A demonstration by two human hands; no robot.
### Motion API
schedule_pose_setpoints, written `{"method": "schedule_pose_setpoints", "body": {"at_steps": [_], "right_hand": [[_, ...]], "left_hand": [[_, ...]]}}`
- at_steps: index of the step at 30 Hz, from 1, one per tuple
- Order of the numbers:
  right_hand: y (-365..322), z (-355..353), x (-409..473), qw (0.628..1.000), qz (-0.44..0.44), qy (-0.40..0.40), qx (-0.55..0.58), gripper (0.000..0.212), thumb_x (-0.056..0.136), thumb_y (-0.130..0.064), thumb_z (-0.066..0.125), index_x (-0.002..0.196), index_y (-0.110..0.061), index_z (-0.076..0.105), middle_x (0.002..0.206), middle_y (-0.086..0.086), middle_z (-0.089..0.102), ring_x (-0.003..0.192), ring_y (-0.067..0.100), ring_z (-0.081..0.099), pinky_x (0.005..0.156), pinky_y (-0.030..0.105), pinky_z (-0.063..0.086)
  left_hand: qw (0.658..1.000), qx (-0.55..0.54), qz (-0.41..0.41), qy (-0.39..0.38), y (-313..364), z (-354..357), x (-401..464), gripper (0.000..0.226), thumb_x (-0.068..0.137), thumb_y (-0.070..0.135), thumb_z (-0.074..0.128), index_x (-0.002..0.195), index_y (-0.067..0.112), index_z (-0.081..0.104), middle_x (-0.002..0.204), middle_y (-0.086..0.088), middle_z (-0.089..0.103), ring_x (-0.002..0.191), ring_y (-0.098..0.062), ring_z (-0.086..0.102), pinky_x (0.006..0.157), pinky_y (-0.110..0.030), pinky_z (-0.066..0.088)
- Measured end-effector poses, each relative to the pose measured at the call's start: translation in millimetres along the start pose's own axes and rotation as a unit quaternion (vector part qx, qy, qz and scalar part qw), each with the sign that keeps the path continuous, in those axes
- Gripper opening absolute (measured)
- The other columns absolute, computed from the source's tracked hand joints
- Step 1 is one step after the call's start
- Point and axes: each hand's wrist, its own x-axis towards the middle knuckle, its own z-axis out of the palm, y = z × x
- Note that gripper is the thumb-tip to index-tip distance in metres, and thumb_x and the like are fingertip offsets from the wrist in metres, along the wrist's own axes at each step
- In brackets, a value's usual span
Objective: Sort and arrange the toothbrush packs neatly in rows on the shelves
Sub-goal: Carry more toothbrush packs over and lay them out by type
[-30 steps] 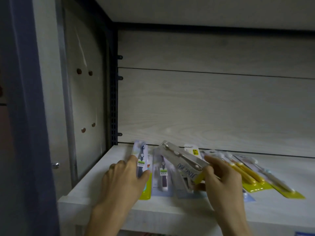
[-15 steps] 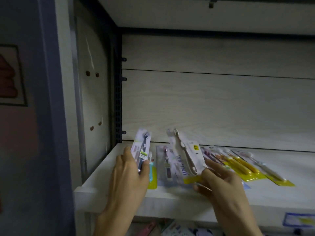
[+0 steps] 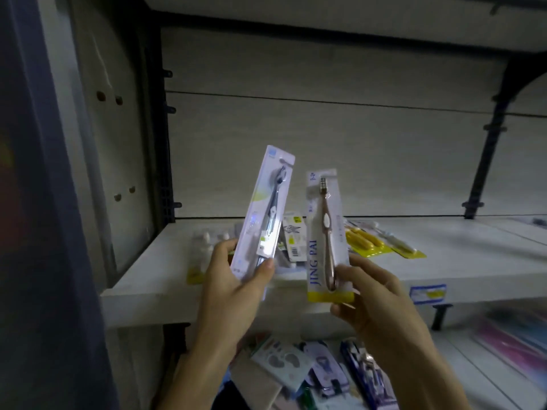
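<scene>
Now your left hand grips a dark-brush pack at center frame, while your right hand pinches the JING PAI pack beside it.

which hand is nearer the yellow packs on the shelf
Right. The right hand, holding the JING PAI pack, sits just below-left of the yellow packs; the left hand, gripping another pack, is farther left.

A pale wooden shelf carries yellow-backed toothbrush packs and other packs lying flat.
</scene>
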Motion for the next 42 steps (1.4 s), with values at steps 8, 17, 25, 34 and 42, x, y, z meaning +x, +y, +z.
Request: {"method": "schedule_pose_setpoints", "body": {"at_steps": [8, 17, 25, 34, 42], "right_hand": [[-21, -79, -13, 0.997, -0.055, 0.027, -0.036, 0.016, 0.092, -0.017, 0.057, 0.099, -0.014, 0.071, 0.091, 0.015, 0.071, 0.069, 0.024, 0.066, 0.053, 0.03, 0.054], [-73, -232, -39, 0.991, -0.076, 0.096, -0.055, 0.021, 0.091, -0.017, 0.056, 0.11, -0.015, 0.064, 0.087, 0.011, 0.073, 0.081, 0.032, 0.071, 0.057, 0.034, 0.057], [-119, -370, -72, 0.982, -0.096, 0.137, -0.091, 0.017, 0.094, -0.017, 0.054, 0.107, -0.019, 0.064, 0.091, 0.009, 0.073, 0.086, 0.034, 0.07, 0.07, 0.043, 0.058], [-159, -486, -87, 0.976, -0.093, 0.171, -0.095, 0.017, 0.09, -0.017, 0.057, 0.106, -0.019, 0.065, 0.101, 0.012, 0.07, 0.091, 0.03, 0.069, 0.067, 0.036, 0.056], [-174, -577, -71, 0.963, -0.086, 0.233, -0.101, 0.015, 0.09, -0.018, 0.059, 0.101, -0.024, 0.067, 0.09, 0.005, 0.074, 0.092, 0.028, 0.068, 0.07, 0.037, 0.055]], "left_hand": [[0.991, -0.095, -0.067, -0.069, 10, 76, -27, 0.022, 0.086, 0.015, 0.066, 0.104, 0.024, 0.059, 0.093, 0.007, 0.069, 0.079, -0.008, 0.067, 0.064, -0.022, 0.048], [0.976, -0.151, -0.117, -0.101, 22, 217, -90, 0.023, 0.084, -0.002, 0.063, 0.091, 0.021, 0.061, 0.075, 0.008, 0.069, 0.065, -0.011, 0.063, 0.059, -0.028, 0.048], [0.959, -0.19, -0.131, -0.162, 49, 340, -168, 0.027, 0.082, 0.004, 0.069, 0.098, 0.023, 0.06, 0.08, 0.011, 0.072, 0.073, -0.008, 0.07, 0.059, -0.019, 0.056], [0.94, -0.196, -0.129, -0.248, 67, 454, -220, 0.026, 0.081, 0.004, 0.069, 0.1, 0.019, 0.061, 0.089, 0.003, 0.074, 0.082, -0.015, 0.071, 0.064, -0.023, 0.054], [0.919, -0.202, -0.138, -0.308, 53, 556, -231, 0.029, 0.08, 0.004, 0.07, 0.103, 0.018, 0.061, 0.093, 0.002, 0.074, 0.086, -0.015, 0.071, 0.071, -0.028, 0.056]]}}
